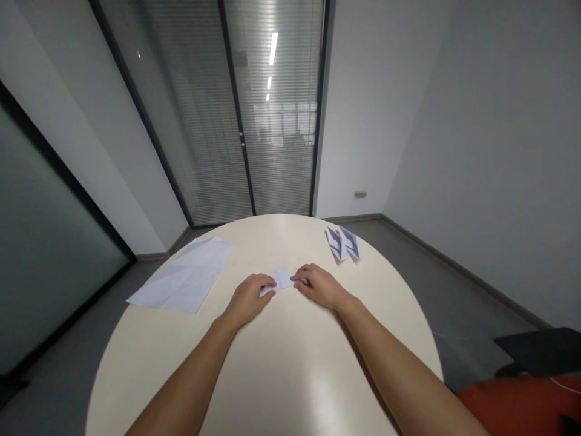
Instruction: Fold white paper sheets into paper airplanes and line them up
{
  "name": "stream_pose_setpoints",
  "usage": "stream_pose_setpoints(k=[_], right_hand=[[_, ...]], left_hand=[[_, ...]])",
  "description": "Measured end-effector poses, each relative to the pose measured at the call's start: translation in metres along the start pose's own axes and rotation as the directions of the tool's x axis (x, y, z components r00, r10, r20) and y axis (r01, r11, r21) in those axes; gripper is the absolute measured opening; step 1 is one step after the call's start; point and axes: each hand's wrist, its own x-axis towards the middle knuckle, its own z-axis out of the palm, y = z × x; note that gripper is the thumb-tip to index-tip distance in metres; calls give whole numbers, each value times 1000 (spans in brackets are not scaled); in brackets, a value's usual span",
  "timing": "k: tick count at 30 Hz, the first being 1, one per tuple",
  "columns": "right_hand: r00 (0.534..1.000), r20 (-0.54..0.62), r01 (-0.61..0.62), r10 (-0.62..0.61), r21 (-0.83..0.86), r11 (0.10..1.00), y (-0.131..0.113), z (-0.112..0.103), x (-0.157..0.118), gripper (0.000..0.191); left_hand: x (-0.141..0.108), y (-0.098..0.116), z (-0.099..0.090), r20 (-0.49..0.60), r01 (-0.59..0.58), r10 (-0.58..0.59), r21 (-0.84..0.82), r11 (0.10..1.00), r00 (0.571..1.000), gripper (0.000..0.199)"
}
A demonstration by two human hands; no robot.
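A small folded piece of white paper (283,279) lies near the middle of the round table, between my two hands. My left hand (252,295) pinches its left end between thumb and fingers. At the opposite end, my right hand (319,284) grips the paper in the same way. Creases show on the part between the hands; both ends are partly hidden by fingers.
Creased white sheets (190,272) lie at the table's left edge. Two folded paper pieces (344,243) stand at the far right of the cream table (267,363). A red chair (512,406) with a dark flat object (540,351) is at lower right.
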Motion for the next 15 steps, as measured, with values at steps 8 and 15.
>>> stream_pose_setpoints(k=[8, 15], right_hand=[[1000, -8, -9, 9, -16, 1000, -3, -2, 0, 23], [998, -27, -52, 53, 27, 998, -5, 0, 0, 24]], left_hand=[[1, 5, 2, -69, -19, 22, 48, 999, 997, 14], [2, 10, 3, -92, 18, -14, 43, 999, 996, 15]])
